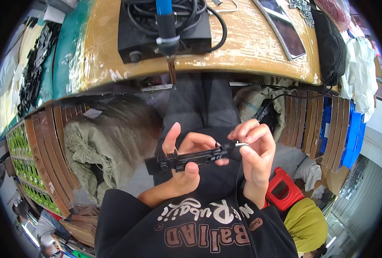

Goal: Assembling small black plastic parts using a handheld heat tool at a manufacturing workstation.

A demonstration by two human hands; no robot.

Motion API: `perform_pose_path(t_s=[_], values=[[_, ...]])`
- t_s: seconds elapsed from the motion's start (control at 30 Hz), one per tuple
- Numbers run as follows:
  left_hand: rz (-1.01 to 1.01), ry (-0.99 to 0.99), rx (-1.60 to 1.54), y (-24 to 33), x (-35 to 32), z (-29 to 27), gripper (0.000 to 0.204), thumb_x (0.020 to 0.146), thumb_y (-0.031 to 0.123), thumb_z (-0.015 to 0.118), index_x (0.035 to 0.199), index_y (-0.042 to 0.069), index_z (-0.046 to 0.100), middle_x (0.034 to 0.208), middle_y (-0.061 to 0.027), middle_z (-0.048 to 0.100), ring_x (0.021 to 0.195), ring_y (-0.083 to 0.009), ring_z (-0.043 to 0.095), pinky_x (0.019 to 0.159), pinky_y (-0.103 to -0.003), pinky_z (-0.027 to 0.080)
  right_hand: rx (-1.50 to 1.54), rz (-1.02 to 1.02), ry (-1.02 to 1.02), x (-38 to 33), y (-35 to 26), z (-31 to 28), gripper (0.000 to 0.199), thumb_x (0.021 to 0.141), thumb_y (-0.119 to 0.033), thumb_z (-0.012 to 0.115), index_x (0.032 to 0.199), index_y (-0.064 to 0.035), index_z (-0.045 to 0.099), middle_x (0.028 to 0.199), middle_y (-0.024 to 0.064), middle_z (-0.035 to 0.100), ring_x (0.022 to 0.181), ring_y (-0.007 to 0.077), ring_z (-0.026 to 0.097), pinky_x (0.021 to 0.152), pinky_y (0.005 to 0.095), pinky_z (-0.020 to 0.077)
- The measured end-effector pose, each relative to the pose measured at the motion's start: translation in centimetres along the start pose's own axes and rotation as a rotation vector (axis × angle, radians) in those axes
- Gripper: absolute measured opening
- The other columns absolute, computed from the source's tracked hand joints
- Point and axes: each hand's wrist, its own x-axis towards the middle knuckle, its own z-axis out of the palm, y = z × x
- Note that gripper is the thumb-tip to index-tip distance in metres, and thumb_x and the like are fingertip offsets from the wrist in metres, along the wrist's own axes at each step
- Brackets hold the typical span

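Over my lap, my left hand is wrapped round a long black plastic part with ridges and slots. The part lies nearly level, and its right end reaches toward my other hand. There, the thumb and fingers of my right hand pinch a small light metal piece at the part's right tip. Whether that piece is fixed to the black part or apart from it, I cannot tell.
A blue and black tool with a metal tip hangs before a black box with coiled cable. A phone lies on the table. Around me are a sack bundle, a red plastic stool and stacked cartons.
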Motion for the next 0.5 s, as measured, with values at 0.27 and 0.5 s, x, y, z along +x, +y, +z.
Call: perform_pose_path(t_s=[0.27, 0.5], values=[[0.082, 0.040, 0.224, -0.5, -3.0, 1.5, 0.049, 0.085, 0.036, 0.044, 0.115, 0.000, 0.033, 0.099, -0.0189, 0.043, 0.075, -0.0288, 0.059, 0.066, -0.038, 0.052, 0.221, 0.013, -0.093, -2.5, 0.6, -0.7, 0.014, 0.070, 0.005, 0.057, 0.079, -0.0015, 0.048, 0.094, 0.0142, 0.049, 0.081, 0.0155, 0.051, 0.074, 0.0272, 0.0421], [0.157, -0.049, 0.286, -0.4, -5.8, 1.8, 0.048, 0.087, 0.041, 0.035, 0.109, -0.001, 0.042, 0.100, -0.0158, 0.042, 0.075, -0.0287, 0.059, 0.066, -0.036, 0.052, 0.321, -0.037, -0.164, -5.0, 0.5, -0.1, 0.014, 0.072, 0.004, 0.056, 0.079, -0.0028, 0.045, 0.089, 0.0149, 0.052, 0.079, 0.0154, 0.051, 0.071, 0.0274, 0.0428]])
